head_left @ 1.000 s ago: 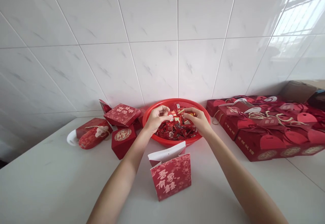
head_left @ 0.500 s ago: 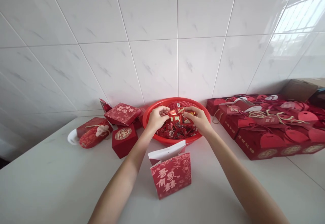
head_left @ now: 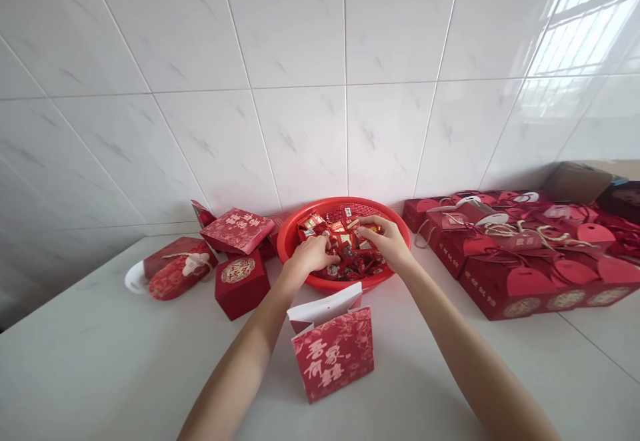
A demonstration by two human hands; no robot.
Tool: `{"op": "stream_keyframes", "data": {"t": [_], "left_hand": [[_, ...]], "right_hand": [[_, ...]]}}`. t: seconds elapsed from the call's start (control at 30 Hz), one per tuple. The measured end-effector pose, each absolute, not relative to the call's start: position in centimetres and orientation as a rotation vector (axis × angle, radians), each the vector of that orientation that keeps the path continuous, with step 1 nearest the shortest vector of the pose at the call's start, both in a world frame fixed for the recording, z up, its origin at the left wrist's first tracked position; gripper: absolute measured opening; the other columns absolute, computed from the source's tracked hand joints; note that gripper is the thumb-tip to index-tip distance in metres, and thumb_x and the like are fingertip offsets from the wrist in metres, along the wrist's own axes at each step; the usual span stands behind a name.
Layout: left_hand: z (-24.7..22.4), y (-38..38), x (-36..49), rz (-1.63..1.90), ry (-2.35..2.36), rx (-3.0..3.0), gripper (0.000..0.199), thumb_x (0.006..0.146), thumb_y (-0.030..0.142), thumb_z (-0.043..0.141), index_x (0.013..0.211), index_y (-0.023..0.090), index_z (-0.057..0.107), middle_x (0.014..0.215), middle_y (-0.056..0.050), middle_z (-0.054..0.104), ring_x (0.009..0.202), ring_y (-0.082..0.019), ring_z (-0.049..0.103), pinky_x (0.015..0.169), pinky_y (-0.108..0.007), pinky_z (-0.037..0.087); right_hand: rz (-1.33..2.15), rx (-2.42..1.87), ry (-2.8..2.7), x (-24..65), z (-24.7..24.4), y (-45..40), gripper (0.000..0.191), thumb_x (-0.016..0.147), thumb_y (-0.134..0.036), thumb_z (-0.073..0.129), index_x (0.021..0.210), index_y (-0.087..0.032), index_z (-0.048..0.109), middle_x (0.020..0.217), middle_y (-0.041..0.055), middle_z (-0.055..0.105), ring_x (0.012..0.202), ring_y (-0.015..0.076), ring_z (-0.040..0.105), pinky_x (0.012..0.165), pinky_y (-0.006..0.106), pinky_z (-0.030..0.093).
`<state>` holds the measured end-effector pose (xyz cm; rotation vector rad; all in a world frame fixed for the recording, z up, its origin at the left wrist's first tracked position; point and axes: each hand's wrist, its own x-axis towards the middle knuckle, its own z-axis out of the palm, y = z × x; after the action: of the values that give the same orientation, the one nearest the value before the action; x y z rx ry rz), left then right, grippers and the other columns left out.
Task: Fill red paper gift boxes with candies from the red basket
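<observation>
A red plastic basket (head_left: 345, 202) holds many wrapped candies (head_left: 345, 241) in red and gold. My left hand (head_left: 313, 254) reaches into its near left side, fingers curled down among the candies; what they grip is hidden. On the right side of the basket, my right hand (head_left: 385, 237) pinches a small wrapped candy (head_left: 354, 224) between thumb and fingers. Between my forearms, in front of the basket, a red gift box (head_left: 334, 354) with pale lettering stands upright, its top open and white inner flap showing.
At the left lie several red boxes: a lettered one (head_left: 237, 229), a cube-shaped one (head_left: 241, 284) and one with a cord and rounded flap (head_left: 180, 271). Rows of tied red boxes (head_left: 530, 287) fill the right side, a brown carton (head_left: 580, 181) behind. A tiled wall (head_left: 300, 141) bounds the counter.
My left hand has moved down and nearer within the basket, from its middle to the near left candies. My right hand stays at the right side, pinching. The view has shifted slightly.
</observation>
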<state>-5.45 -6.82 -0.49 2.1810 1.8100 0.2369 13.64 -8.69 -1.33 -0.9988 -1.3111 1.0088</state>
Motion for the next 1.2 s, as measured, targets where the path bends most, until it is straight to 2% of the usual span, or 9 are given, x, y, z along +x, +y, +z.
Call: {"op": "stream_keyframes", "data": {"t": [0.13, 0.37, 0.5, 0.6, 0.7, 0.8, 0.9, 1.0, 1.2], "left_hand": [[-0.3, -6.5, -5.3, 0.176, 1.814, 2.228, 0.025, 0.080, 0.040, 0.072, 0.091, 0.020, 0.063, 0.104, -0.013, 0.074, 0.097, -0.034, 0.069, 0.074, -0.034, 0.048], [-0.5, -5.9, -5.2, 0.230, 1.755, 2.247, 0.006, 0.079, 0.021, 0.067, 0.079, 0.020, 0.061, 0.090, -0.009, 0.074, 0.091, -0.028, 0.070, 0.070, -0.030, 0.046], [-0.8, -5.6, -5.3, 0.296, 1.754, 2.190, 0.021, 0.070, 0.024, 0.076, 0.069, 0.021, 0.055, 0.080, -0.007, 0.071, 0.082, -0.028, 0.068, 0.064, -0.030, 0.044], [-1.0, -5.3, -5.5, 0.386, 1.732, 2.136, 0.030, 0.061, 0.017, 0.080, 0.064, 0.022, 0.051, 0.072, -0.005, 0.067, 0.077, -0.028, 0.067, 0.062, -0.029, 0.043], [-1.2, -5.1, -5.8, 0.552, 1.675, 2.067, 0.024, 0.066, 0.014, 0.076, 0.071, 0.021, 0.054, 0.077, -0.005, 0.068, 0.081, -0.026, 0.067, 0.064, -0.028, 0.045], [-1.3, -5.1, -6.0, 0.703, 1.552, 1.968, 0.015, 0.077, 0.012, 0.065, 0.089, 0.019, 0.059, 0.081, -0.004, 0.070, 0.080, -0.023, 0.068, 0.065, -0.027, 0.048], [-1.5, -5.0, -6.0, 0.794, 1.407, 1.868, 0.029, 0.080, 0.007, 0.055, 0.107, 0.018, 0.061, 0.078, -0.002, 0.071, 0.071, -0.018, 0.068, 0.063, -0.025, 0.050], [-1.6, -4.8, -6.2, 0.881, 1.315, 1.808, 0.037, 0.079, 0.008, 0.055, 0.113, 0.019, 0.063, 0.077, 0.000, 0.070, 0.069, -0.017, 0.067, 0.065, -0.026, 0.051], [-1.4, -5.1, -6.5, 0.973, 1.176, 1.755, 0.041, 0.078, 0.015, 0.062, 0.118, 0.021, 0.065, 0.092, -0.003, 0.072, 0.084, -0.019, 0.069, 0.075, -0.028, 0.053]], "right_hand": [[0.987, -0.989, -1.325, 13.7, -1.4, -8.6, 0.028, 0.070, -0.040, 0.073, 0.091, -0.020, 0.073, 0.100, 0.0062, 0.072, 0.095, 0.0246, 0.069, 0.074, 0.035, 0.062], [1.004, -1.002, -1.298, 13.6, -1.2, -8.7, 0.029, 0.068, -0.040, 0.075, 0.089, -0.020, 0.072, 0.099, 0.0069, 0.072, 0.093, 0.0250, 0.069, 0.071, 0.036, 0.062], [1.025, -0.992, -1.284, 13.6, -1.1, -8.8, 0.030, 0.066, -0.040, 0.075, 0.088, -0.020, 0.072, 0.100, 0.0075, 0.071, 0.094, 0.0260, 0.068, 0.068, 0.036, 0.063], [1.033, -0.992, -1.278, 13.6, -1.1, -8.9, 0.030, 0.065, -0.039, 0.076, 0.088, -0.020, 0.073, 0.099, 0.0072, 0.071, 0.092, 0.0252, 0.069, 0.067, 0.036, 0.063], [1.048, -0.995, -1.278, 13.5, -1.0, -9.0, 0.029, 0.066, -0.040, 0.075, 0.087, -0.020, 0.073, 0.099, 0.0067, 0.071, 0.087, 0.0237, 0.069, 0.065, 0.034, 0.062], [1.029, -0.996, -1.297, 13.5, -1.1, -9.1, 0.028, 0.067, -0.039, 0.075, 0.087, -0.021, 0.073, 0.099, 0.0066, 0.072, 0.089, 0.0237, 0.069, 0.067, 0.034, 0.062], [1.000, -0.994, -1.320, 13.6, -1.1, -9.1, 0.028, 0.069, -0.040, 0.074, 0.090, -0.021, 0.073, 0.102, 0.0068, 0.072, 0.093, 0.0243, 0.069, 0.070, 0.034, 0.062], [0.989, -0.997, -1.324, 13.6, -1.1, -9.0, 0.027, 0.070, -0.040, 0.074, 0.090, -0.021, 0.073, 0.102, 0.0065, 0.072, 0.091, 0.0231, 0.069, 0.069, 0.032, 0.061], [1.041, -0.962, -1.298, 13.5, -1.0, -9.0, 0.029, 0.069, -0.041, 0.075, 0.089, -0.020, 0.072, 0.098, 0.0053, 0.072, 0.081, 0.0203, 0.068, 0.065, 0.032, 0.061]]}}
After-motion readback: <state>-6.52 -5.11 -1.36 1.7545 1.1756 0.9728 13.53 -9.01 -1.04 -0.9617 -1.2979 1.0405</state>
